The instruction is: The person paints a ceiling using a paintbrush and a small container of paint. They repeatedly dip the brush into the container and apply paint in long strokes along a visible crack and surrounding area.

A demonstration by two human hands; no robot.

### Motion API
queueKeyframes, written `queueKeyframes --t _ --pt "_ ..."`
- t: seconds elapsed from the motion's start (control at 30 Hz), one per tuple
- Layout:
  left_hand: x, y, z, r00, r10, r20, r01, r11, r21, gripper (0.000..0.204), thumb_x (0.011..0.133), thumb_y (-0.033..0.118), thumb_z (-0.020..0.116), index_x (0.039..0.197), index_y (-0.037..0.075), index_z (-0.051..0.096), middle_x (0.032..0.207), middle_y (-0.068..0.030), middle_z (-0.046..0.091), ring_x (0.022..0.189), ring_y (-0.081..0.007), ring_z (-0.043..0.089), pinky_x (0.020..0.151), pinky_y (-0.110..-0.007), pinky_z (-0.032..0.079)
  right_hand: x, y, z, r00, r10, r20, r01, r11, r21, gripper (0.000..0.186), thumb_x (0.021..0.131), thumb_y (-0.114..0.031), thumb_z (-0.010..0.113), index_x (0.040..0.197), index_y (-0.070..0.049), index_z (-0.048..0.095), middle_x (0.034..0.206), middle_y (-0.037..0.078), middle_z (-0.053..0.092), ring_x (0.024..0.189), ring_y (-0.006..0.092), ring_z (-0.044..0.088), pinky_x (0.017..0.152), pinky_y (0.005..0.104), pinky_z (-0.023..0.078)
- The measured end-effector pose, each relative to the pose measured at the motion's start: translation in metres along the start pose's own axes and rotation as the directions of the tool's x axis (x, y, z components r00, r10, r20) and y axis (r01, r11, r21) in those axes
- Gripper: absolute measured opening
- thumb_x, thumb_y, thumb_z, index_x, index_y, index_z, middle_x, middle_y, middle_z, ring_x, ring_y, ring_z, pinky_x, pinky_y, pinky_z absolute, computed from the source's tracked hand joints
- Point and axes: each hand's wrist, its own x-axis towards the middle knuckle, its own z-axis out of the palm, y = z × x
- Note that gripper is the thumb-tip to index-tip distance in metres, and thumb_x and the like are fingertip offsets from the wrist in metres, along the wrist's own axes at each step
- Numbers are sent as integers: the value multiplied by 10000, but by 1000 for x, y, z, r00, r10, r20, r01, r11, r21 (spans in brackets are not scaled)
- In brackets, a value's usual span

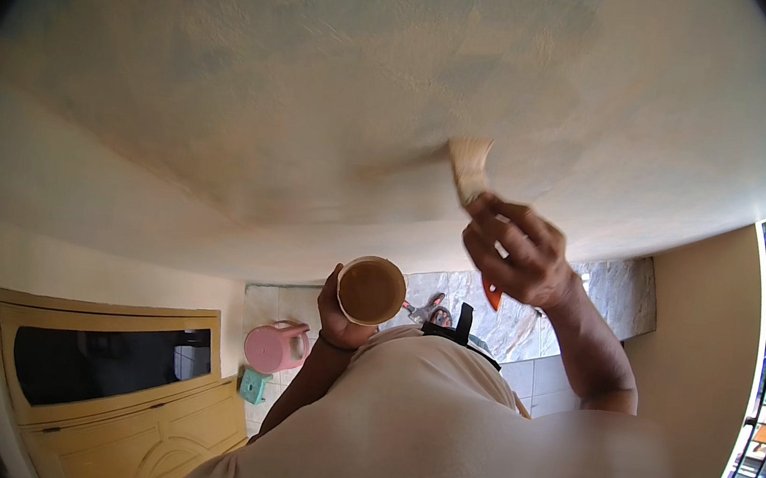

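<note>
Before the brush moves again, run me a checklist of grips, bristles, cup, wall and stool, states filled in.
1. Brush gripped: ok, the right hand has it close below the bristles.
2. Bristles at the wall: ok, their tips appear to meet it.
3. Cup held: ok, in the left hand, its mouth toward the camera.
4. Enough in the cup: cannot tell; the inside looks brown, but its depth does not show.
5. Wall even in colour: not ok, bluish and beige patches show.
6. Pink stool off to the left: ok, on the floor.
</note>
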Motion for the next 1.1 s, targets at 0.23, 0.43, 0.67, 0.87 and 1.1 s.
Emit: queueKeyframes --t 0.23,0.43,0.67,0.87,1.1 --pt "9 -14 -1 1000 9 23 -9 1000 -17 613 986 566 525 1384 102 577 1352 -167 634 1245 -419 599 906 -595 552 23 69 -54 991 131 -11 -125 961 247 176 748 -17 801 891 -62 710 1025 101 724 888 217 731 567 291 586" --pt "8 -36 24 981 6 192 6 998 -62 504 1058 415 512 1318 -5 611 1329 -185 657 1276 -351 595 1106 -542 458 47 62 -88 966 -30 -258 -17 984 -177 182 757 1 821 907 -50 731 1121 146 731 1039 324 723 749 318 674" --pt "13 -53 16 982 88 168 -76 994 -74 494 1058 411 515 1310 -2 616 1320 -179 663 1264 -343 603 1106 -536 461 -55 39 -32 960 32 279 -98 969 226 168 701 -41 787 843 -82 708 1035 73 697 900 214 721 678 304 625" --pt "15 -50 2 995 94 38 -93 995 -36 509 1024 484 508 1327 89 615 1314 -149 662 1208 -368 626 945 -585 505 34 98 -91 996 20 -92 -5 987 163 170 757 -4 826 897 -53 742 966 135 743 792 205 736 522 281 570" --pt "17 -62 15 999 42 11 -42 998 -51 538 1006 532 506 1337 121 610 1338 -142 648 1203 -383 626 886 -589 527 3 82 -80 983 -31 -180 3 989 -151 122 777 -23 806 867 -33 725 1102 129 728 1023 306 734 794 330 669"
